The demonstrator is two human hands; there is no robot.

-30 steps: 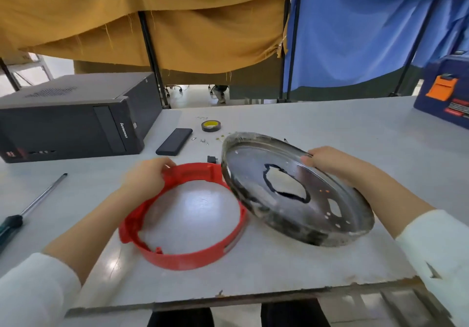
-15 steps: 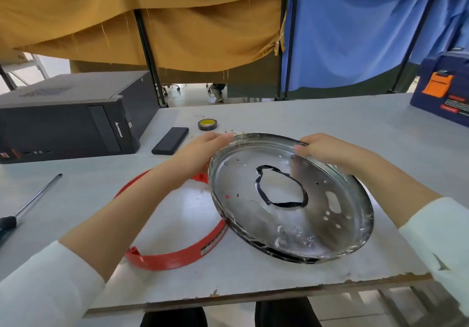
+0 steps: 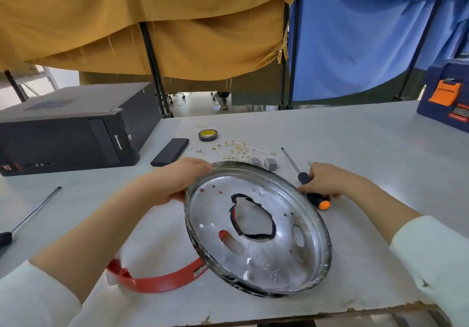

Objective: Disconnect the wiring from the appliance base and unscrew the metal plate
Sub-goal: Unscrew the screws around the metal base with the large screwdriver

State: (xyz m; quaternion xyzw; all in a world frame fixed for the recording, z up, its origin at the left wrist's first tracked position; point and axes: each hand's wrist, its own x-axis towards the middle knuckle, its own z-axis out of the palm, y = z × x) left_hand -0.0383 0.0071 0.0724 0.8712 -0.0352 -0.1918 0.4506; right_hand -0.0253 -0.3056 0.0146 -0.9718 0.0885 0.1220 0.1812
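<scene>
Metal plate: the plate (image 3: 256, 227) is a shiny round pan with a raised rim, a ragged black-edged hole in the middle and small holes around it; it lies tilted on the surface (image 3: 355, 149) between the two hands, its left edge resting over the red ring (image 3: 157, 279).
Left hand: the left hand (image 3: 175, 182) grips the plate's far left rim, fingers curled over the edge.
Right hand: the right hand (image 3: 327, 181) sits just right of the rim, fingers curled round the screwdriver (image 3: 308, 187) by its dark, orange-tipped handle; the shaft points away from the person.
Handling: likely stiff, light and slick. The central hole looks rough, so the rolled rim seems the safest hold. Held at one edge it may pivot or slide.
Beyond the hands: loose wires (image 3: 238, 150), two grey connectors (image 3: 264, 163), small screws, a tape roll (image 3: 208, 134) and a black slab (image 3: 170, 151).
Far left: a black computer case (image 3: 68, 126) and a second screwdriver (image 3: 28, 217), well apart from the left hand.
In the way: the ring under the plate may make it rock; the small parts could scatter if the plate is pushed forward.
</scene>
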